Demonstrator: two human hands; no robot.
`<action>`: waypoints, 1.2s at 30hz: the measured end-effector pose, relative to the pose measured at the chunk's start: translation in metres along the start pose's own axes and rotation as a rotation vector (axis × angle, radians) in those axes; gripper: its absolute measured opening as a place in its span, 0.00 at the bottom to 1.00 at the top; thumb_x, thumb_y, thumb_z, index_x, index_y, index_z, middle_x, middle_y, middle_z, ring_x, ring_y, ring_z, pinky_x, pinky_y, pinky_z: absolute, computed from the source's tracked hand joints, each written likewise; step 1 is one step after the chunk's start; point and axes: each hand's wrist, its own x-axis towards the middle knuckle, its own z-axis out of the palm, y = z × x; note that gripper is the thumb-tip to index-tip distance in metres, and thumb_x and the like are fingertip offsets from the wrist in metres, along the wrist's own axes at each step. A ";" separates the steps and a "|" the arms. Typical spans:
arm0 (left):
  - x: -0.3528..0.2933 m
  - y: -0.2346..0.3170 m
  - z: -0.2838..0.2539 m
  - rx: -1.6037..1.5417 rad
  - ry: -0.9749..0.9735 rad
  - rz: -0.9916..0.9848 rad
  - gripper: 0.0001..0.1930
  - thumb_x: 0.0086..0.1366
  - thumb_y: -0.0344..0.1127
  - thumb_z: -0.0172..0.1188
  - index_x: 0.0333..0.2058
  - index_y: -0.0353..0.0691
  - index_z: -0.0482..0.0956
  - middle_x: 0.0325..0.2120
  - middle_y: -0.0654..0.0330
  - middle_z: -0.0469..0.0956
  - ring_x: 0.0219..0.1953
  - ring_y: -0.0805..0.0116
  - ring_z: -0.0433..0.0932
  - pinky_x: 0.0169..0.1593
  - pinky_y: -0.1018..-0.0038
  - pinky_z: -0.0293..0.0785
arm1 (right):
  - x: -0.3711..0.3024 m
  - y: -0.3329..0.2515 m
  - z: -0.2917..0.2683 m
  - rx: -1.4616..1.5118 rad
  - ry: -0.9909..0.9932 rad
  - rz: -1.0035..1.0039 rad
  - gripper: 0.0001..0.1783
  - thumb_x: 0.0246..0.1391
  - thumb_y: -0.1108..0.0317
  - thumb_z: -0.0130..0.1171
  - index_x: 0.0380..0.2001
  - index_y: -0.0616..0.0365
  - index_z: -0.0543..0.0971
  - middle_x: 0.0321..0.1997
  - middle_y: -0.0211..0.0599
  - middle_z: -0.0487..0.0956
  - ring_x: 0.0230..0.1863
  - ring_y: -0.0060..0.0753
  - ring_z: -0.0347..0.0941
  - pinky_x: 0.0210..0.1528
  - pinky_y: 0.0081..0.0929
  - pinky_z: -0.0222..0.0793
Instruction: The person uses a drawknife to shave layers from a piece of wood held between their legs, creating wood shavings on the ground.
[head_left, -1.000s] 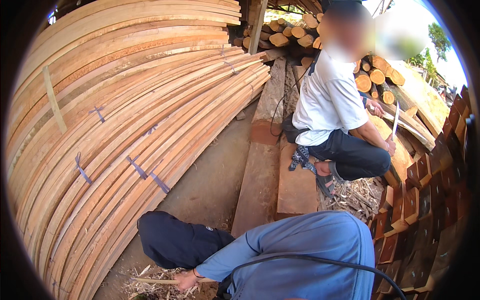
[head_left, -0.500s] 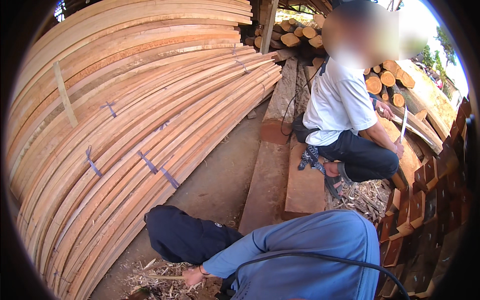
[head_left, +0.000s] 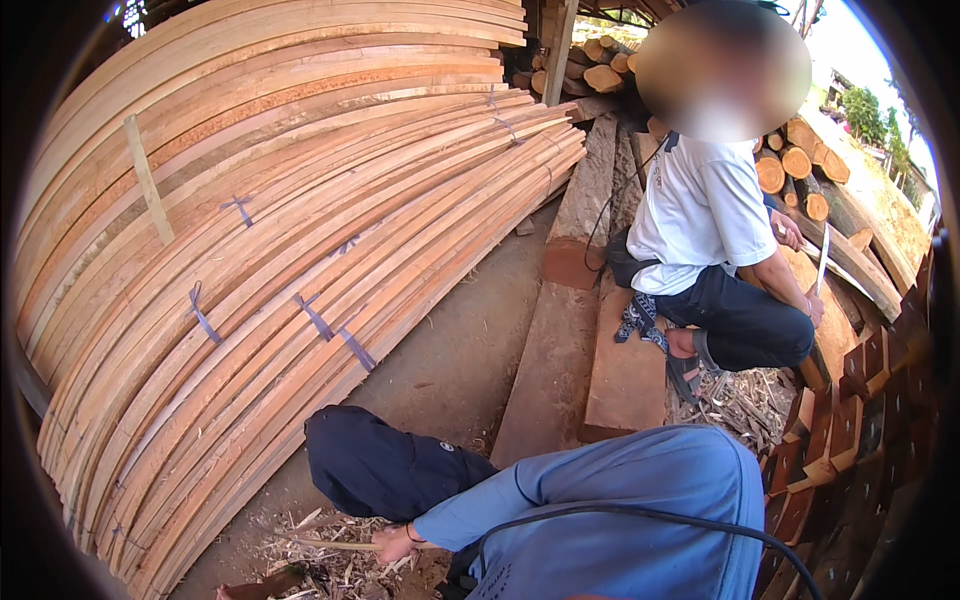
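Note:
From the lower right, my blue-sleeved right arm reaches across to the left, past my dark navy knee (head_left: 395, 465). At its end my right hand (head_left: 394, 543), with a thin dark band at the wrist, is closed round a thin pale wood strip (head_left: 335, 545). The strip sticks out on both sides of the fist, low over the wood shavings (head_left: 310, 525). A reddish-brown object (head_left: 275, 582) pokes in at the lower edge, too cut off to make out. My left hand cannot be seen. A black cable (head_left: 640, 511) lies over my blue clothing.
Long wooden slats (head_left: 300, 230), some tied with purple strips, fill the left. Thick planks (head_left: 560, 360) lie mid-floor. A co-worker in a white shirt (head_left: 720, 200) squats on the right, holding a blade (head_left: 823, 258). Cut logs (head_left: 795, 162) and stacked blocks (head_left: 840, 420) stand behind and beside.
The whole view has shifted, so most things sit a little further right. My right hand stays closed on the strip, and more of the reddish-brown object shows at the lower edge.

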 end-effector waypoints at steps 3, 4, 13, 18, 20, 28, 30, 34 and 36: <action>0.003 -0.001 -0.002 0.003 0.000 0.000 0.16 0.68 0.38 0.48 0.41 0.32 0.80 0.37 0.49 0.81 0.42 0.57 0.79 0.48 0.64 0.75 | -0.002 -0.001 0.000 -0.041 -0.012 -0.014 0.21 0.49 0.60 0.59 0.36 0.69 0.68 0.19 0.39 0.71 0.11 0.35 0.70 0.07 0.32 0.66; 0.004 -0.001 -0.001 0.006 -0.003 0.000 0.16 0.68 0.38 0.48 0.41 0.32 0.80 0.37 0.49 0.81 0.42 0.57 0.79 0.48 0.64 0.75 | 0.000 -0.001 -0.002 -0.036 -0.018 0.000 0.21 0.49 0.61 0.59 0.37 0.67 0.67 0.18 0.38 0.70 0.11 0.34 0.68 0.07 0.32 0.64; 0.009 -0.005 -0.008 0.017 0.008 -0.005 0.16 0.68 0.38 0.49 0.40 0.31 0.80 0.36 0.49 0.82 0.42 0.57 0.79 0.48 0.64 0.75 | 0.005 0.002 -0.001 -0.044 -0.065 -0.011 0.19 0.51 0.63 0.58 0.39 0.66 0.67 0.15 0.37 0.68 0.10 0.32 0.67 0.08 0.31 0.61; 0.010 -0.005 -0.011 0.016 0.024 -0.007 0.16 0.67 0.38 0.49 0.39 0.31 0.80 0.36 0.49 0.82 0.42 0.57 0.79 0.48 0.64 0.75 | 0.034 0.024 0.011 -0.055 -0.018 -0.074 0.22 0.49 0.63 0.59 0.42 0.65 0.65 0.17 0.37 0.69 0.10 0.32 0.66 0.07 0.31 0.60; 0.011 -0.008 -0.015 0.022 0.027 -0.009 0.16 0.67 0.38 0.49 0.39 0.31 0.80 0.36 0.49 0.82 0.41 0.57 0.79 0.48 0.64 0.75 | 0.038 0.028 0.017 -0.158 -0.008 -0.138 0.20 0.51 0.57 0.56 0.33 0.69 0.71 0.19 0.41 0.73 0.18 0.39 0.74 0.14 0.34 0.68; 0.014 -0.009 -0.013 0.022 0.021 -0.023 0.15 0.67 0.38 0.50 0.38 0.31 0.80 0.36 0.49 0.82 0.41 0.57 0.79 0.48 0.64 0.75 | 0.051 0.046 0.018 -0.104 -0.027 -0.176 0.20 0.48 0.63 0.60 0.38 0.65 0.68 0.15 0.36 0.69 0.09 0.30 0.66 0.06 0.30 0.59; 0.010 -0.005 -0.001 0.003 -0.001 -0.024 0.15 0.67 0.38 0.50 0.38 0.31 0.80 0.36 0.49 0.82 0.41 0.57 0.79 0.48 0.64 0.75 | 0.074 0.078 0.020 -0.164 -0.036 -0.282 0.17 0.48 0.63 0.60 0.35 0.65 0.70 0.14 0.35 0.69 0.09 0.30 0.66 0.06 0.30 0.59; 0.021 -0.015 -0.024 0.034 0.049 -0.021 0.15 0.67 0.38 0.51 0.38 0.31 0.80 0.36 0.49 0.82 0.41 0.57 0.79 0.48 0.64 0.75 | 0.025 0.015 0.010 -0.034 -0.035 -0.077 0.15 0.48 0.63 0.61 0.30 0.64 0.72 0.13 0.35 0.69 0.08 0.30 0.66 0.06 0.30 0.59; 0.020 -0.013 -0.019 0.022 0.038 -0.025 0.15 0.67 0.38 0.51 0.38 0.31 0.80 0.36 0.49 0.82 0.41 0.57 0.79 0.48 0.64 0.75 | 0.026 0.021 0.010 -0.068 -0.029 -0.090 0.15 0.48 0.63 0.61 0.31 0.65 0.72 0.13 0.36 0.69 0.08 0.30 0.66 0.06 0.30 0.59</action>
